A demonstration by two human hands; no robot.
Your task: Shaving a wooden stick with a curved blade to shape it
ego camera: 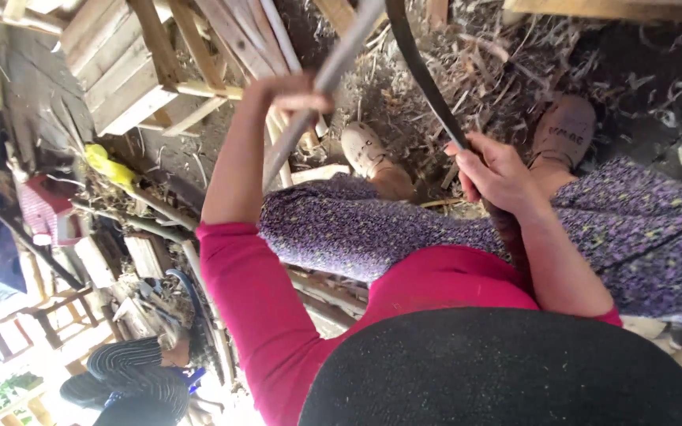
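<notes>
Right hand (499,170): closed around the dark curved blade (424,75), above the right knee.
Left hand (290,91): gripping the pale stick (333,71).
Advice: I think, pull the blade along the stick with even pressure.
Ground: shavings (467,71) between both shoes (365,146).

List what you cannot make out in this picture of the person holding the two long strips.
Head view only:
- Top ends of the grey strip and dark strip: cut off by the upper edge.
- Left hand fingers: curled behind the grey strip.
- Lower dark strip: hidden behind the right hand and forearm.
- Second person, bottom left: washed out by glare.
</notes>
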